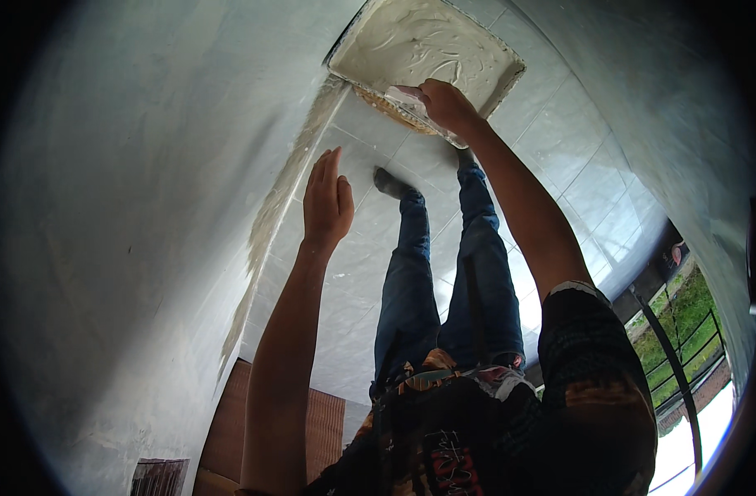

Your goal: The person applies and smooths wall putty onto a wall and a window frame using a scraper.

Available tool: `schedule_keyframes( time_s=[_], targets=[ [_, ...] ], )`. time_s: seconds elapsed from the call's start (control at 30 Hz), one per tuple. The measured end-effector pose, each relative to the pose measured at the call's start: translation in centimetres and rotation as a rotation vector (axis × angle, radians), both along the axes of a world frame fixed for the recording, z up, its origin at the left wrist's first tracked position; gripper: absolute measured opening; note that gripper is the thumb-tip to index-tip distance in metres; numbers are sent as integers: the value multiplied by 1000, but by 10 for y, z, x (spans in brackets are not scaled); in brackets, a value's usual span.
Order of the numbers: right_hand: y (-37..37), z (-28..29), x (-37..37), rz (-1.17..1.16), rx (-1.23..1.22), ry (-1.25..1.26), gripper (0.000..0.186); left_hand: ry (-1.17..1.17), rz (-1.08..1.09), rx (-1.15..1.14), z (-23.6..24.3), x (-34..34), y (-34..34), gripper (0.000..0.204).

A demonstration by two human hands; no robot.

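A shallow square tray [369, 50] full of white plaster lies on the tiled floor at the top of the view. My right hand [448, 103] reaches out to its near edge and grips a flat trowel [407, 101], whose blade rests at the tray's rim. My left hand [326, 202] is held out flat with the fingers straight, empty, just beside the foot of the wall. My legs in blue jeans [411, 281] stretch down to the floor between the two arms.
A pale plastered wall [121, 215] fills the left side, with a rough strip of plaster [270, 223] where it meets the white floor tiles [576, 165]. A brown ribbed panel [229, 422] is at the bottom left. A black railing [684, 364] with greenery behind stands at the lower right.
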State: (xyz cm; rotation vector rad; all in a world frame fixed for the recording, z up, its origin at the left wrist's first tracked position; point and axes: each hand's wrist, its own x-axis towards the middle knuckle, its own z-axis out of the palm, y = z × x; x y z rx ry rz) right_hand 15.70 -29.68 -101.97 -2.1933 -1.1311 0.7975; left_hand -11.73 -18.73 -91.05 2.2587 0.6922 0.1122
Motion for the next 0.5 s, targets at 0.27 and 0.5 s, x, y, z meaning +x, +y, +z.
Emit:
schedule_keyframes(
  time_s=[0.27,0.5],
  targets=[
    [36,14,-15,130,-112,-85,22,21,-14,-10,-5,1,0,46],
    [44,15,14,226,-321,-21,22,10,-7,-30,-5,5,-3,45]
  ],
)
